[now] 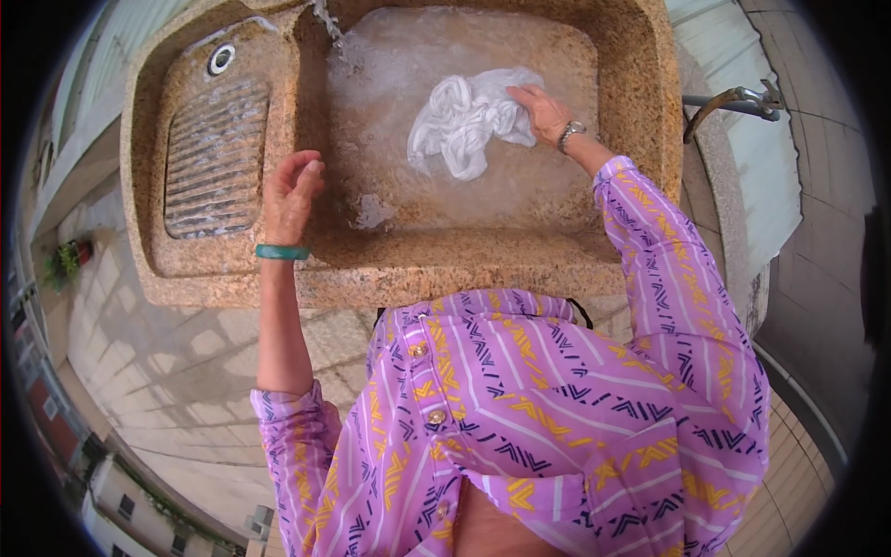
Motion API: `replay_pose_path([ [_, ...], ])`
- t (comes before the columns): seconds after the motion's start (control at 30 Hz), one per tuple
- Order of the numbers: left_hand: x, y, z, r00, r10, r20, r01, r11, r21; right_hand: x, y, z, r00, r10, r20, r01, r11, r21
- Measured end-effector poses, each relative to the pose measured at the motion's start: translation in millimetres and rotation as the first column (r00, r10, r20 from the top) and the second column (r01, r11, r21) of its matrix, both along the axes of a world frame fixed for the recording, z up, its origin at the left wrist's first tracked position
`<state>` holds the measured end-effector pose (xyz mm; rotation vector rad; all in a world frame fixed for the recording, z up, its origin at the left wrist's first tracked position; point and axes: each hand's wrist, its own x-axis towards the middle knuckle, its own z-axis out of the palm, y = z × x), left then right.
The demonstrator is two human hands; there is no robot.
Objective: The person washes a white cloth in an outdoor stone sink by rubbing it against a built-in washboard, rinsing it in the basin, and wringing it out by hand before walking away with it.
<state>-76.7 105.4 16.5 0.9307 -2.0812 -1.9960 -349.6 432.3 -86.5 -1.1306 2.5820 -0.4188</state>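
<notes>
A wet, bunched white cloth (473, 118) lies in the shallow water of a speckled stone sink basin (637, 83). At the cloth's right end is my right hand (544, 115), its fingers closed on the fabric, partly hidden by it. My left hand (292, 191) hovers above the divider by the basin's left wall, loosely curled and holding nothing. Left of that hand is a ribbed washboard (216, 163) moulded into the smaller compartment. A stream of water (327, 24) falls into the basin at its upper left.
A round metal drain (222, 59) sits above the washboard. Beyond the sink's right rim, a tap (748, 97) juts from a grey pipe. A potted plant (66, 263) stands on the paved floor (188, 362) at far left.
</notes>
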Motion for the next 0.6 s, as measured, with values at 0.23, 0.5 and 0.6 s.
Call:
replay_pose_path([
  [0.23, 0.1, -3.5, -5.2, 0.999, 0.019, 0.049, -0.02, 0.999, 0.025, -0.8, 47.6, 30.7, 0.986, -0.134, 0.103, 0.104, 0.962, 0.253],
  [0.5, -1.2, -7.6, -7.2, 1.0, -0.017, 0.025, 0.016, 1.0, 0.023, 7.8, -2.3, 19.3, 0.969, -0.229, 0.095, 0.227, 0.973, 0.039],
  [0.6, 1.6, -8.2, -9.0, 0.999, 0.022, 0.026, -0.024, 0.997, 0.067, -9.4, 14.5, 55.3, 0.897, -0.071, 0.436, 0.136, 0.984, -0.119],
])
